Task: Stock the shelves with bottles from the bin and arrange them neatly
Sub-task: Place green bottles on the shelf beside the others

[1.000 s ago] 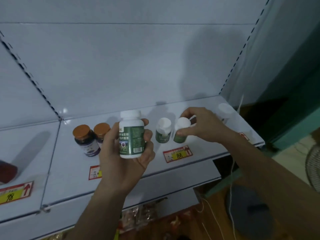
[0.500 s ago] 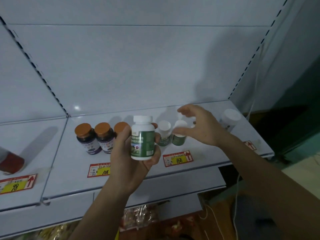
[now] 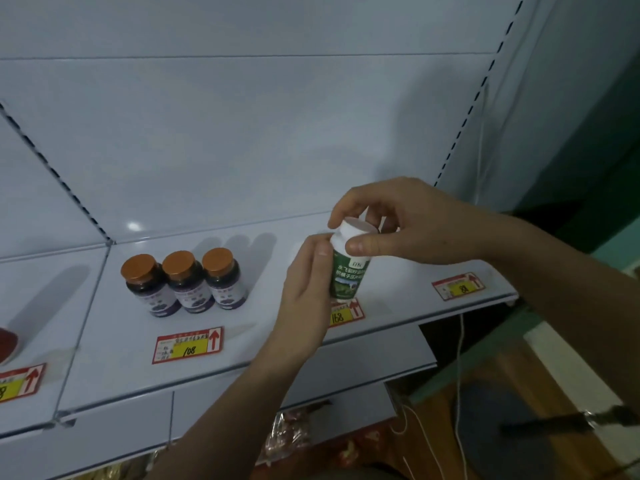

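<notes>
A white bottle with a green label [image 3: 348,271] hangs tilted above the white shelf [image 3: 114,362], near its middle. My left hand [image 3: 306,282] grips its left side. My right hand [image 3: 398,223] pinches its white cap from above and the right. Three dark bottles with orange caps [image 3: 185,282] stand in a row on the shelf to the left. The small green bottles behind my hands are hidden.
Red and yellow price tags sit along the shelf front: 108 [image 3: 188,344], 168 [image 3: 344,315] and one at the right [image 3: 458,285]. A red object [image 3: 7,342] lies on the neighbouring shelf at far left. Packaged goods [image 3: 287,434] show on a lower shelf. A white cord [image 3: 459,375] hangs at right.
My left hand carried the green-label bottle to the right. My right hand left the small bottles on the shelf and took hold of this bottle's cap. The view shifted right.
</notes>
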A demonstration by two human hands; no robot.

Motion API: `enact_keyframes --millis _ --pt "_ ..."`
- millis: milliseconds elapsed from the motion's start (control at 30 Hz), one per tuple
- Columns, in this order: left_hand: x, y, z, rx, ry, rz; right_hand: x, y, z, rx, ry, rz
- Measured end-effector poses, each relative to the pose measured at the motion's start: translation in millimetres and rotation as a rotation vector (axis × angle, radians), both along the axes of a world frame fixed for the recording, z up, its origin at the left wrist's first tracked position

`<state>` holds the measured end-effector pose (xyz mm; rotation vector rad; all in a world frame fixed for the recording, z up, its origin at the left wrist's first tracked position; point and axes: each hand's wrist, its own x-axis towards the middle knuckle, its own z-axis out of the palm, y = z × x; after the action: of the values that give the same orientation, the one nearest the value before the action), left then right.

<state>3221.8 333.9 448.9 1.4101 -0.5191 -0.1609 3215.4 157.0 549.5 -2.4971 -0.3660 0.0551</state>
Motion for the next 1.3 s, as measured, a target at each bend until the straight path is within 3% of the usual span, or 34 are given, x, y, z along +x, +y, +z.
enact_keyframes --millis 67,167,367,567,700,1100,1300 --pt "2.9 2.7 -9.2 0.105 -0.169 0.069 -1.9 -12.3 2.8 -0.084 0.0 0.005" --pt "9.0 14.5 -36.1 0.284 -0.375 0.33 1.4 -29.4 1.5 -0.172 0.026 0.003" --pt "16.5 28.5 -85.0 0.525 -0.42 0.46 26.4 -53.4 -33.5 -0.31 0.07 0.025" --pt "18.7 25.8 -100.0 0.941 -0.42 0.501 49.3 -60.6 -70.6 -0.227 0.088 0.009" --pt "15.5 27.3 -103.2 1.097 -0.459 0.504 55.7 -59.8 -84.5 -0.222 0.051 -0.007" --pt "16.5 34.2 -95.2 1.127 -0.499 0.422 57.4 -56.5 -75.8 -0.293 0.082 0.027" --pt "14.2 85.9 -38.2 0.998 -0.631 0.5 69.4 -20.7 -46.9 -0.362 -0.088 0.086"
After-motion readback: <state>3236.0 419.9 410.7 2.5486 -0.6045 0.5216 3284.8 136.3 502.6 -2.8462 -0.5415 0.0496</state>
